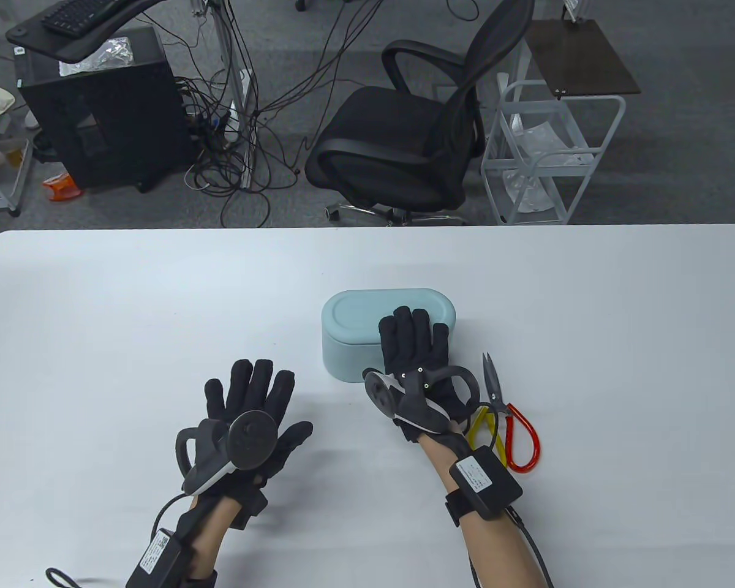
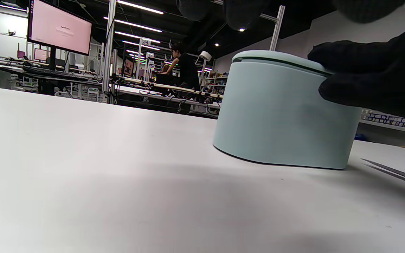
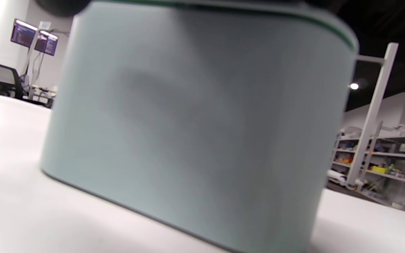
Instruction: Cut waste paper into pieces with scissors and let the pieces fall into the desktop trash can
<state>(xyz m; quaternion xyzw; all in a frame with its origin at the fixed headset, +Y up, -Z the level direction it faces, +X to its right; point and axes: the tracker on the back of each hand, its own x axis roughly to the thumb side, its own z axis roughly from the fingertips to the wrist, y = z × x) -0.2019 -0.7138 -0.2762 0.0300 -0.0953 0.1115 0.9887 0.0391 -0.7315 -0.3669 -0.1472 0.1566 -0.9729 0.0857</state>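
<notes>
A pale blue oval desktop trash can point(image 1: 349, 331) stands mid-table with its lid down. My right hand point(image 1: 413, 340) lies flat on the right part of the lid, fingers straight. The can's wall point(image 3: 195, 116) fills the right wrist view. In the left wrist view the can point(image 2: 276, 116) stands at centre right, with the right hand's fingers point(image 2: 371, 77) on its lid. Scissors point(image 1: 505, 410) with one red and one yellow handle lie on the table just right of that hand, blades pointing away. My left hand point(image 1: 254, 398) rests flat on the table, left of the can, holding nothing. No paper is in view.
The white table point(image 1: 98, 318) stretches wide around the can. Beyond its far edge stand a black office chair point(image 1: 416, 135), a white wire cart point(image 1: 551, 153) and a black computer case point(image 1: 104, 104) among tangled cables.
</notes>
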